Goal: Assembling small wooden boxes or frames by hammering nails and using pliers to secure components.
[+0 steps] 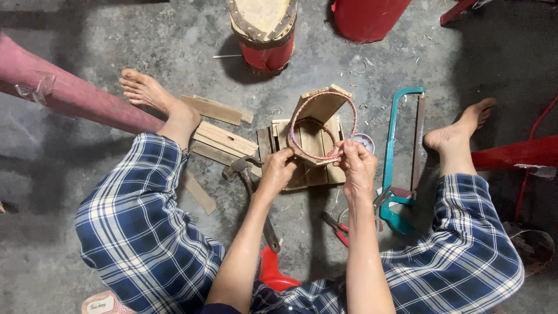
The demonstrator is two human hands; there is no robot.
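I sit on a concrete floor with my legs apart. Both hands hold up a small octagonal wooden frame [318,110] made of slats, with a pink and white cord [350,116] looped around its rim. My left hand [276,170] grips the frame's lower left edge. My right hand [356,164] pinches the cord at the lower right edge. Under the frame lies a small slatted wooden pallet [267,142].
A hammer [249,174] lies by my left wrist, red-handled pliers [336,225] between my arms, a teal hacksaw [401,151] to the right. Loose wooden slats [221,139] lie left. Two red cylinders [264,35] [366,17] stand at the back. A red stool [273,273] is under me.
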